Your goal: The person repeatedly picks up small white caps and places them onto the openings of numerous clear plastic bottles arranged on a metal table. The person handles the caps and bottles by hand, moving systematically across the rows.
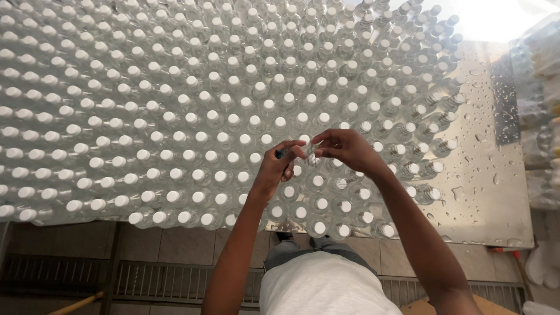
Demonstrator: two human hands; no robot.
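Fingers [294, 150] pinch seemingly a seal [310, 150] above bottles [175, 116].

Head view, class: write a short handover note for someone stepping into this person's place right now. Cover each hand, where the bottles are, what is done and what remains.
Left hand: raised over the near rows, fingers pinching a small dark piece against the item held between both hands.
Right hand: fingers gripping that same small clear item; what it is cannot be told.
Bottles: clear, white-capped, packed upright across the wet metal table, whose right strip is bare with water drops.
Done: nearly every visible bottle carries a white cap.
Left: the item in hand is not yet set down.
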